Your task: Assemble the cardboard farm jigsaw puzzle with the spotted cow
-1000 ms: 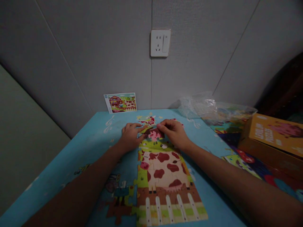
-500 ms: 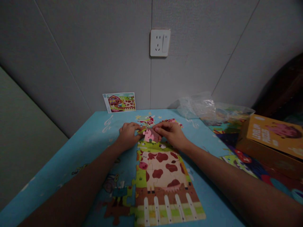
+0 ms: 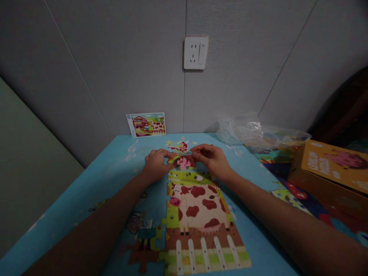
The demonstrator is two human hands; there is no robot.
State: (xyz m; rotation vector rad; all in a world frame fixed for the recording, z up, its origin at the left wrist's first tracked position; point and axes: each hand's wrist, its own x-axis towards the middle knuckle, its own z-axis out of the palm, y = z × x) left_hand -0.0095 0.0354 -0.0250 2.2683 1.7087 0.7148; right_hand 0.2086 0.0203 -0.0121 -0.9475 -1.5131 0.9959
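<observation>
My left hand (image 3: 156, 165) and my right hand (image 3: 211, 161) meet at the far end of a farm jigsaw puzzle (image 3: 198, 207), which shows a spotted cow above a white fence. Between my fingertips is a jigsaw piece with a pink pig (image 3: 184, 163) and a green edge, and both hands appear to pinch it. It sits just beyond the green row of the assembled puzzle. Beyond my hands lie more pieces with a red barn (image 3: 180, 147).
The puzzle lies on a blue printed table (image 3: 86, 214). Loose joined pieces (image 3: 140, 245) lie left of the fence. A picture card (image 3: 146, 124) leans on the wall behind. A plastic bag (image 3: 240, 131) and a yellow cardboard box (image 3: 330, 168) stand to the right.
My right hand has moved slightly up and right along the pig piece. The piece has shifted a little toward the far end, and my left hand stays almost still.
</observation>
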